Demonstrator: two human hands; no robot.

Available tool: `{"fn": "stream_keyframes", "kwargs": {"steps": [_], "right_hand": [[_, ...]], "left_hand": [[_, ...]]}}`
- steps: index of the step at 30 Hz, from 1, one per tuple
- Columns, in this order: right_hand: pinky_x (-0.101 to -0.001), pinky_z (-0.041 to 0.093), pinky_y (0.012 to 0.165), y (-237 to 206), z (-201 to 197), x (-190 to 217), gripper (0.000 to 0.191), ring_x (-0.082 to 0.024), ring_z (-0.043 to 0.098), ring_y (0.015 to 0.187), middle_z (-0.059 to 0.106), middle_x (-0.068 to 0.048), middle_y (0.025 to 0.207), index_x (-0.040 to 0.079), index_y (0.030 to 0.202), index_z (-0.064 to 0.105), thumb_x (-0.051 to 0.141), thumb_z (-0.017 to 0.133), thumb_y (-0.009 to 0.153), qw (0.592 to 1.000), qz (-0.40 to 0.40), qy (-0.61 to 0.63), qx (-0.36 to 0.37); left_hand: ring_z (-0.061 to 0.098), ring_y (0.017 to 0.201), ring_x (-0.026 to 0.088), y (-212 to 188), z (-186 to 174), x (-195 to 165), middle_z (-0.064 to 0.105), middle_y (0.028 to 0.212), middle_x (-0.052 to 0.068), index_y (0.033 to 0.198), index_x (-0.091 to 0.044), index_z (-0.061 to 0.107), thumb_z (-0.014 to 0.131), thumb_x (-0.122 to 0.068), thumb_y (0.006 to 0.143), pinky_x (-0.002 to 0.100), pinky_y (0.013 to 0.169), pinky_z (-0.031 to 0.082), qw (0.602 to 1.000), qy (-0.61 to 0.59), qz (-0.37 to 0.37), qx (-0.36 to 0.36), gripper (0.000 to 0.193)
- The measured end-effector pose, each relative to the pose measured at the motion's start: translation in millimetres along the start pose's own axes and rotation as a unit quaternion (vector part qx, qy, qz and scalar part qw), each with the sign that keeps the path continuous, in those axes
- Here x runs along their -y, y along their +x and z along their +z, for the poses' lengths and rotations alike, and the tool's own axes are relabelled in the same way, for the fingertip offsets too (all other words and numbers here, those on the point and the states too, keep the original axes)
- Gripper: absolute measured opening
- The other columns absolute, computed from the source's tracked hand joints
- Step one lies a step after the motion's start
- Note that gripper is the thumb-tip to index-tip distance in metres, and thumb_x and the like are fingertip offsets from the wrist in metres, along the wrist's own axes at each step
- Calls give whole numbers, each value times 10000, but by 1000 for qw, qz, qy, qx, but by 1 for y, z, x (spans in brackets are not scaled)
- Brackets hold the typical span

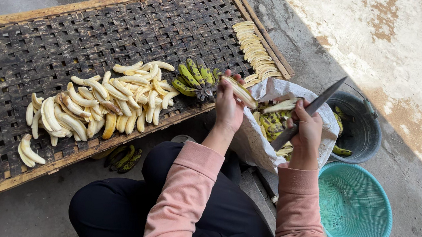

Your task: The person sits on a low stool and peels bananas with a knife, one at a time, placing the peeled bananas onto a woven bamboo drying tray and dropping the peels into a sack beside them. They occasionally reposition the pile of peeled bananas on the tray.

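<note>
A teal basket [356,205] sits nearest, beside a dark bucket [360,125]. The right hand [308,131] has its fingers wrapped tight around a knife [315,107] over a white sack [256,140]. The left hand [228,106] has its fingers closed around a banana [239,91]. Beyond, peeled bananas [98,105] lie heaped on a woven tray [54,46].

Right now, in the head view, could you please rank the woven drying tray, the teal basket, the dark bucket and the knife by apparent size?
1. Woven drying tray, by far the largest.
2. Teal basket and dark bucket: they look alike; the basket is cropped and nearer the camera, so no ranking.
3. Knife, held in the right hand.
</note>
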State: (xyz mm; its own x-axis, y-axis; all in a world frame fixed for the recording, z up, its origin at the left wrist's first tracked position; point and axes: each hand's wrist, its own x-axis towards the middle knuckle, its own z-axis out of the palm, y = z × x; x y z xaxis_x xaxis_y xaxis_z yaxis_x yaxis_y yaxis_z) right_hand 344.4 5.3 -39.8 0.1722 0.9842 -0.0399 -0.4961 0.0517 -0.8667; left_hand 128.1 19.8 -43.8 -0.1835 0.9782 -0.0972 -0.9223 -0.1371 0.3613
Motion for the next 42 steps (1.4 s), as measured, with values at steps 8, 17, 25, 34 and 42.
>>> {"fn": "stream_keyframes", "kwargs": {"steps": [8, 17, 25, 34, 42], "right_hand": [[-213, 386, 419, -38, 18, 18, 408, -37, 533, 550, 651, 2, 966, 51, 1325, 591, 63, 707, 933, 941, -32, -333, 41], [-236, 337, 417, -65, 88, -5, 132, -69, 484, 470, 604, -51, 714, 29, 1100, 731, 110, 687, 1004, 955, -15, -291, 60], [-305, 431, 630, -27, 83, 28, 44, -166, 571, 715, 641, -87, 855, -1, 989, 683, 12, 696, 1029, 754, -371, -541, 43], [-285, 482, 686, -5, 9, 54, 48, -146, 634, 749, 686, -60, 854, 6, 1037, 696, 19, 654, 1057, 789, -290, -528, -120], [-196, 354, 553, -14, 25, 7, 263, -15, 495, 678, 646, 54, 898, 61, 1285, 705, 110, 679, 1028, 936, -86, -328, 96]], "left_hand": [[510, 1085, 143, 8, -15, 10, 492, 1158, 48, 1484, -136, 386, 487, -167, 1089, 428, 1042, 525, 999, 29, -5, 44, 409], [498, 1031, 95, 3, -24, 23, 507, 1110, 4, 1562, -109, 396, 492, -202, 1147, 291, 981, 479, 989, 34, -50, 134, 437], [650, 1046, 187, -21, -14, -18, 608, 1157, 107, 1357, 9, 522, 842, -87, 869, 316, 891, 607, 890, 350, -165, 240, 591], [678, 972, 172, -8, -20, -1, 609, 1182, 80, 1329, -19, 520, 688, -123, 952, 303, 812, 591, 908, 371, -120, 152, 426], [697, 1066, 190, -21, -10, 11, 713, 1178, 118, 1280, 10, 574, 614, -176, 1020, 332, 932, 547, 803, 562, -2, 198, 322]]}}
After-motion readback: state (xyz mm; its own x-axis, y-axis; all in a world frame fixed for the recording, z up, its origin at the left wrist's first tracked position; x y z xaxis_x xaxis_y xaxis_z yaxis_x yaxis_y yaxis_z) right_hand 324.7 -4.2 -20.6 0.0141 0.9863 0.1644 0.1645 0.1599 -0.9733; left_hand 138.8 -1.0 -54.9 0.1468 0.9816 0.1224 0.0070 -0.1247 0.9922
